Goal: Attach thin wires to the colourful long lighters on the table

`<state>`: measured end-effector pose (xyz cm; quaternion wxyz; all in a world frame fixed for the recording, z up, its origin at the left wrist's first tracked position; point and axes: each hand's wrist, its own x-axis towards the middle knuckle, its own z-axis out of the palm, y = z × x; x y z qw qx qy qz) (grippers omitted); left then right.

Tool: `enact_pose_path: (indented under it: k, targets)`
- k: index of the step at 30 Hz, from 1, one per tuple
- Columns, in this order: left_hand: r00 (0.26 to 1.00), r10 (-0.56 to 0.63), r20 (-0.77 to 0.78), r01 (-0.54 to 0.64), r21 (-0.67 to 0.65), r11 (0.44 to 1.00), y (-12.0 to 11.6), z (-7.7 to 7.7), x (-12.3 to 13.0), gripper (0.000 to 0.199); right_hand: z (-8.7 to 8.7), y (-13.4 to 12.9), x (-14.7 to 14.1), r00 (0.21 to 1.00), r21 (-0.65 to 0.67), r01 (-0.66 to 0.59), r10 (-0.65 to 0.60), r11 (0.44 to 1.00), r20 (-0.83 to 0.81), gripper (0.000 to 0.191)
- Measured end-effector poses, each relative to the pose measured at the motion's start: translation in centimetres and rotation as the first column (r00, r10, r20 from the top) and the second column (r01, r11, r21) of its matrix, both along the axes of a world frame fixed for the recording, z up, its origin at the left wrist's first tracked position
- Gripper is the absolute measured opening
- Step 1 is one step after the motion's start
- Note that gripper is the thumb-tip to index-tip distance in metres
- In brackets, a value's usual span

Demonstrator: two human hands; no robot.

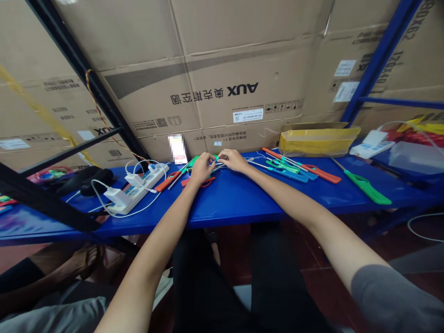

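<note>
My left hand [202, 167] and my right hand [233, 160] meet at the back of the blue shelf [243, 196]. Both pinch a small green-handled tool with thin metal rods [215, 160] between the fingertips. A red-handled tool [197, 183] lies just under my left hand. An orange-handled long lighter-like tool [168, 179] lies left of it. Right of my right hand lie more such tools: blue [284, 172], green [282, 163] and orange [312, 169]. What exactly sits between my fingertips is too small to make out.
A white power strip [138, 187] with plugged chargers and cables sits at left. A green tool [367, 187] lies far right. A yellow-taped open carton [317, 138] stands at the back. Large AUX cardboard boxes [222, 88] wall the rear. Another person's foot [83, 261] is at lower left.
</note>
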<state>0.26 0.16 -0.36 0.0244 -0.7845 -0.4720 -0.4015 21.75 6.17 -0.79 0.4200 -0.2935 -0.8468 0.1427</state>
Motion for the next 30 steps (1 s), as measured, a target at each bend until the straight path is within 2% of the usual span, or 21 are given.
enact_pose_path:
  k: [6,15,30]
  targets:
    - [1.0,0.03,0.01,-0.03,-0.002,1.0,-0.1,0.1,-0.1,0.016,0.0,0.1,0.0,1.0,0.022,0.005,-0.005,1.0,0.02,0.008]
    - [1.0,0.019,0.0,-0.019,-0.014,1.0,-0.4,0.5,0.1,0.012,0.6,-0.6,0.2,0.999,0.024,-0.003,0.002,1.0,0.045,0.014]
    - [1.0,0.014,-0.016,-0.014,-0.001,1.0,-0.8,0.7,0.1,0.011,0.5,-1.1,0.4,0.997,0.105,-0.01,0.003,0.994,0.072,0.016]
